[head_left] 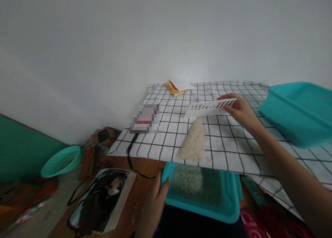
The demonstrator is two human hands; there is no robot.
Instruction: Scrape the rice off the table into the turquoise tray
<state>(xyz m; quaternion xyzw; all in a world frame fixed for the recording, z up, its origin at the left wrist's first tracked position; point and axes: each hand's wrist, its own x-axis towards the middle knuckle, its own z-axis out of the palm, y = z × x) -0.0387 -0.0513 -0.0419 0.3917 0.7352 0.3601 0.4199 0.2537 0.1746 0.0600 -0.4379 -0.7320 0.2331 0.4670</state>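
Observation:
My right hand [240, 110] is closed on a white slotted plastic scraper [210, 108], held on edge on the checked tablecloth [228, 141]. In front of the scraper a wedge-shaped pile of rice [194, 141] runs to the table's near edge. Below that edge my left hand [159, 191] grips the left rim of a teal tray [228, 210], which holds a layer of rice. The tray sits under the table edge, right below the pile.
A larger teal tub [298, 110] stands on the table at the right. A blurred-out flat object [144, 118] with a black cable lies at the table's left; yellow and white packets [178, 87] lie at the back. On the floor are a green basin [62, 160] and clutter.

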